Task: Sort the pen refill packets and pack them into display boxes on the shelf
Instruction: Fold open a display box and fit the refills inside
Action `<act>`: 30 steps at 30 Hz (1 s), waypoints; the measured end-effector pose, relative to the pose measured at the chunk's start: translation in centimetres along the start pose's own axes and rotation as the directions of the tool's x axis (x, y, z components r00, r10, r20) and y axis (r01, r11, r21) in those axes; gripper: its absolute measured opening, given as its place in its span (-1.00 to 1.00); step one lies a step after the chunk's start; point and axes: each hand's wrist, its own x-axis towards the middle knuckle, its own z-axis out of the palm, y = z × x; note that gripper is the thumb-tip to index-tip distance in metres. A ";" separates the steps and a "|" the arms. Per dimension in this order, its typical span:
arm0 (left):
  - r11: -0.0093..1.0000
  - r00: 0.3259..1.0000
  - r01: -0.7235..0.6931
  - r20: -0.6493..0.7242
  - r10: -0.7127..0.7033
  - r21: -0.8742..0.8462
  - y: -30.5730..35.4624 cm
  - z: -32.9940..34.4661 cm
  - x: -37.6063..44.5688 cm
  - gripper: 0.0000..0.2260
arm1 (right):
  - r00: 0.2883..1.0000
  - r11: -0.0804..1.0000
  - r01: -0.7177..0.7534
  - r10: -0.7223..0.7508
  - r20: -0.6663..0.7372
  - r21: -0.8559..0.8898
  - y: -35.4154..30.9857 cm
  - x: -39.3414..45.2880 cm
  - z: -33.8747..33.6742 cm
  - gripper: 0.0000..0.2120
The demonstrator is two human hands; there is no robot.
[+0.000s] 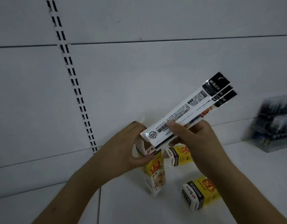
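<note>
My right hand (196, 139) grips a fanned bundle of long white pen refill packets (191, 107) with black tops, tilted up to the right. Their lower ends hang just above the open top of an upright yellow and white display box (153, 172). My left hand (131, 146) holds that box near its opened flap and steadies it on the white shelf (139, 207). Two more yellow display boxes lie on the shelf: one behind the hands (178, 156), one in front at the right (198, 194).
A clear case of dark pens (273, 123), blurred, stands at the far right of the shelf. The white back panel (139, 70) with a slotted upright strip (78, 94) rises right behind the boxes. A seam in the shelf runs forward under my left forearm.
</note>
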 end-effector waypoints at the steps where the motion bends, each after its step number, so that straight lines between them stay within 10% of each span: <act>1: 1.000 1.000 0.005 0.001 -0.005 -0.015 -0.2 0.2 -0.2 -0.49 | 1.000 1.000 -0.011 0.011 0.010 -0.006 0.4 0.1 0.4 -0.75; 11: 0.980 0.989 0.112 -0.074 -0.125 -0.163 -1.0 1.1 -0.2 -0.40 | 0.996 0.988 -0.054 0.063 -0.059 0.148 3.3 0.8 1.6 -0.72; 18: 0.975 0.991 0.105 -0.058 -0.118 -0.195 -1.2 1.5 -0.5 -0.15 | 0.989 0.990 -0.025 0.004 -0.149 -0.136 3.5 0.2 -0.1 -0.82; 22: 0.978 0.992 0.048 -0.103 -0.070 -0.201 -1.1 1.4 -0.8 -0.41 | 0.992 0.866 0.118 -0.129 0.010 -0.486 1.8 0.2 -1.9 -0.90; 28: 0.962 0.988 -0.014 -0.153 -0.029 -0.271 0.0 2.8 -0.8 -0.66 | 0.961 0.768 0.203 -0.038 0.273 -0.607 -0.9 1.8 -3.0 -0.66; 30: 0.947 0.986 -0.006 -0.162 -0.048 -0.320 0.2 3.3 -0.9 -0.61 | 0.919 0.782 0.195 0.064 0.389 -0.591 -1.8 2.3 -3.2 -0.86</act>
